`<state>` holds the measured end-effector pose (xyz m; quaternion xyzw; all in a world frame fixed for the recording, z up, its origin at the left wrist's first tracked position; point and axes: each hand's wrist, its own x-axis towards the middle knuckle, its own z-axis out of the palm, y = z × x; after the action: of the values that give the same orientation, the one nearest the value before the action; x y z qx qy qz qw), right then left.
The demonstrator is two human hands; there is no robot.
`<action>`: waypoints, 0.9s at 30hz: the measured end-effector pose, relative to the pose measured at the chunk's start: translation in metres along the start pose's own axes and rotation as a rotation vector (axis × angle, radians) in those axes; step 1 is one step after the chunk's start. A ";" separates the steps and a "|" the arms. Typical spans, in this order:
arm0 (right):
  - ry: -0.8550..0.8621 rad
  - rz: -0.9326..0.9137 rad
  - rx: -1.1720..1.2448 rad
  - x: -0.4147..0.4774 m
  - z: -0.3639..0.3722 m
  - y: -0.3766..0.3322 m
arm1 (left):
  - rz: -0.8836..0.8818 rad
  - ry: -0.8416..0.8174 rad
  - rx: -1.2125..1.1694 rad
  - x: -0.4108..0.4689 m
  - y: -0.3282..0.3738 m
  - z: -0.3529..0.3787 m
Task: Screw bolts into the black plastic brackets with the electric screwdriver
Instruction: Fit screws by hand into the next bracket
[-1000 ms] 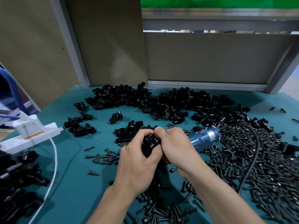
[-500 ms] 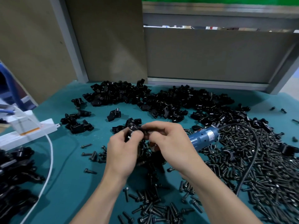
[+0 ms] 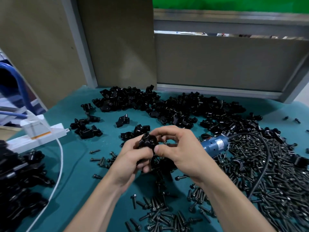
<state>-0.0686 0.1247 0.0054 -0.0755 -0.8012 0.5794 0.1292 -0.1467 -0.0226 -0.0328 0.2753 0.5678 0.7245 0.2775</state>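
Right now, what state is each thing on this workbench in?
left hand, gripping the bracket.
right hand, fingers curled, thumb pinching the bracket.
bracket, held between both hands.
electric screwdriver, partly hidden behind the right hand; held or lying, cannot tell.
bracket pile, loose heap at the back of the table.
bolts, scattered loose, mostly on the right.
power strip, white, with a plug seated in it.

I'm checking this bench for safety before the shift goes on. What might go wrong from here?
1. Both the left hand and right hand pinch the bracket with fingers close around it; driving a bolt there may nip them.
2. The cable of the electric screwdriver loops over the bolt heap and could snag, scattering bolts.
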 end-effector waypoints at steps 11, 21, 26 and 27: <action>-0.012 0.016 0.167 0.002 0.016 0.014 | 0.029 0.097 0.248 0.005 -0.009 -0.015; 0.024 0.064 0.195 0.003 0.018 0.020 | 0.018 0.119 0.338 0.004 -0.019 -0.009; -0.058 0.064 0.304 0.003 0.005 0.019 | 0.031 -0.023 0.282 -0.002 -0.011 -0.004; -0.069 0.067 0.318 0.002 0.002 0.019 | 0.036 -0.079 0.244 -0.003 -0.010 -0.002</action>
<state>-0.0718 0.1293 -0.0130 -0.0609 -0.7005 0.7051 0.0923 -0.1451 -0.0240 -0.0431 0.3453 0.6355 0.6434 0.2510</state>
